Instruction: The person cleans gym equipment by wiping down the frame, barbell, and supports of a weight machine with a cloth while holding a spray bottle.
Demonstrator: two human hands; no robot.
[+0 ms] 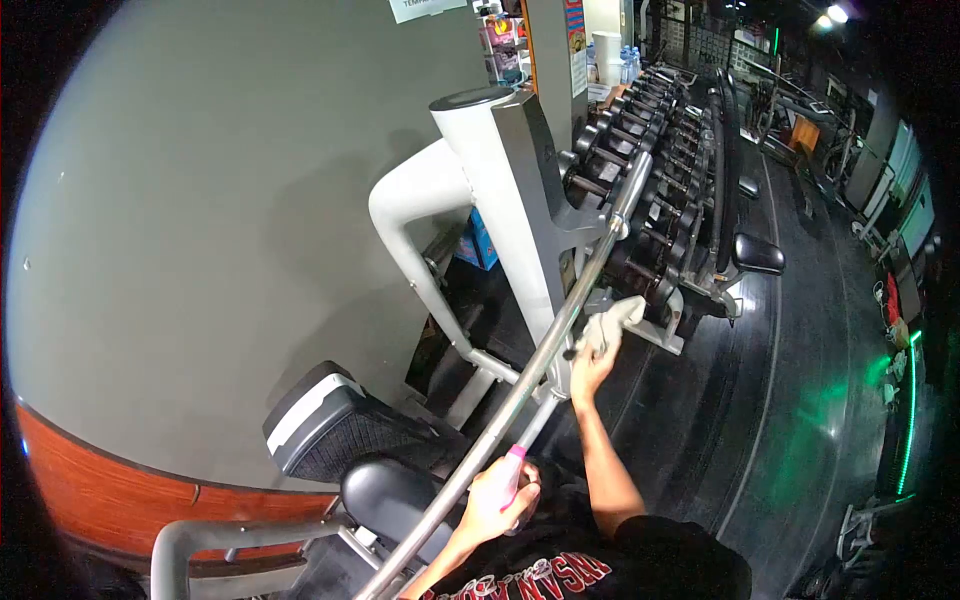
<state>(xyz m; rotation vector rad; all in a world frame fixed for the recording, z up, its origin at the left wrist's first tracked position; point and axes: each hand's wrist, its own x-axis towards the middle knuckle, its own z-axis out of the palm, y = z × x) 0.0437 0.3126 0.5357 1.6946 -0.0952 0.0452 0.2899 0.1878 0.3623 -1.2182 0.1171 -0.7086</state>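
Note:
My left hand (500,497) is wrapped round a bottle with a pink collar (512,478), low in the view beside the long metal bar (500,425). My right hand (592,372) grips a pale, crumpled cloth (610,325) just right of the bar. The bar runs diagonally from the bottom up to the grey upright of the white machine frame (500,190). Both hands are on the bar's right side; whether the cloth touches the bar I cannot tell.
A black padded seat (395,497) and a dark backrest (350,430) lie left of the bar. Racks of dumbbells (605,150) extend away at the upper right. A grey wall (220,220) stands at left, and black flooring (700,400) spreads to the right.

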